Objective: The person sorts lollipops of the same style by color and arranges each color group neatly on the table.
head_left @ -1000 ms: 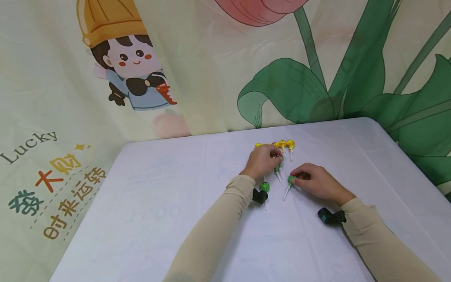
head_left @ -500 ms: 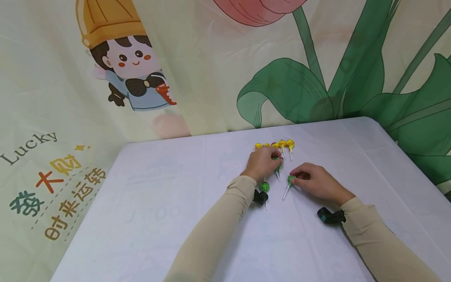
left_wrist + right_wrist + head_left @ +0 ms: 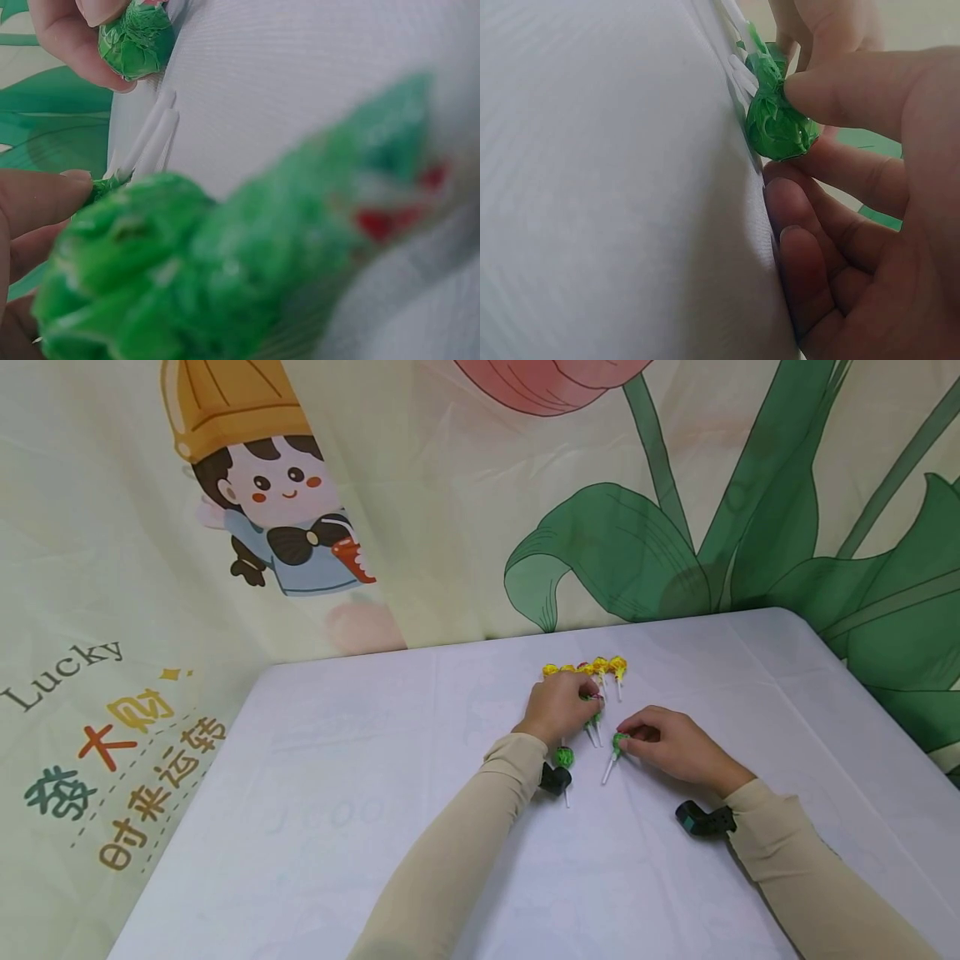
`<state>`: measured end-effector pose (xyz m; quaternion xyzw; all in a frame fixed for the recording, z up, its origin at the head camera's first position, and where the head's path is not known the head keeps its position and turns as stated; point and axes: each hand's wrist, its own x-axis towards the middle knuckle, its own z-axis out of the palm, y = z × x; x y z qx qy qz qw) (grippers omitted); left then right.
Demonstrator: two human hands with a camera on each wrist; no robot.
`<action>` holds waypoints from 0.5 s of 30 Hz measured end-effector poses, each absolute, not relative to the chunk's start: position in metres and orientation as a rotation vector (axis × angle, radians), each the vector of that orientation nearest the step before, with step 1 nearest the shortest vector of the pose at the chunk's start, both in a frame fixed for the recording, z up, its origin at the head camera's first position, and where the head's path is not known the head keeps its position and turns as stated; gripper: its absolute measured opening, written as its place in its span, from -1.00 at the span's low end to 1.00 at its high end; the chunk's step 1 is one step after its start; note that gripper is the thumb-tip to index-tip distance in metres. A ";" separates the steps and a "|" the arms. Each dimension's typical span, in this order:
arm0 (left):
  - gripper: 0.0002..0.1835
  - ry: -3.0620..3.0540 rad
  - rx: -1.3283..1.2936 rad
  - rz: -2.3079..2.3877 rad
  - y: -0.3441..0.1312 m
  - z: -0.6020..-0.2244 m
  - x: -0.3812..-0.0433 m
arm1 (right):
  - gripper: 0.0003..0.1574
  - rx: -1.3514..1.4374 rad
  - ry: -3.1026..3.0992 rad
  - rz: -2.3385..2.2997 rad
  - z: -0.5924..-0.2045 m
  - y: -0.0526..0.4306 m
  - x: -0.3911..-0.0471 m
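My left hand [image 3: 555, 703] pinches a green-wrapped lollipop [image 3: 103, 187] with thumb and fingertips, over white sticks lying side by side in the left wrist view. The fingers partly hide these sweets. To its right, my right hand [image 3: 675, 743] holds another green lollipop [image 3: 780, 124] between thumb and fingers, its white stick slanting down toward the table's front. A further green lollipop [image 3: 564, 757] lies beside my left wrist and looms large and blurred in the left wrist view. Behind the left hand, several yellow lollipops [image 3: 617, 665] form a row, partly covered by it.
Everything lies on a white-covered table [image 3: 300, 793]. A printed curtain [image 3: 450, 527] with a cartoon figure and large leaves hangs right behind its back edge. Black cameras sit on the left wrist [image 3: 555, 779] and right wrist [image 3: 703, 819].
The green lollipops under my left fingers have shifted slightly, and the left hand has moved a touch. My right hand holds its lollipop in the same place.
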<state>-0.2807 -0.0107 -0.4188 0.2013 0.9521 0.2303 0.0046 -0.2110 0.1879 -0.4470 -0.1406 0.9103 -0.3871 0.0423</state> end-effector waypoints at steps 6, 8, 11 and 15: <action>-0.75 2.973 0.630 0.738 -0.012 -0.419 -0.280 | -0.72 -0.432 2.784 -1.186 -0.446 0.187 -0.211; -0.74 2.965 0.627 0.753 -0.012 -0.418 -0.280 | -0.71 -0.430 2.784 -1.183 -0.446 0.187 -0.211; -0.73 2.957 0.634 0.758 -0.012 -0.418 -0.280 | -0.71 -0.430 2.780 -1.184 -0.445 0.187 -0.210; -0.75 2.954 0.650 0.748 -0.012 -0.416 -0.279 | -0.72 -0.434 2.774 -1.195 -0.445 0.187 -0.210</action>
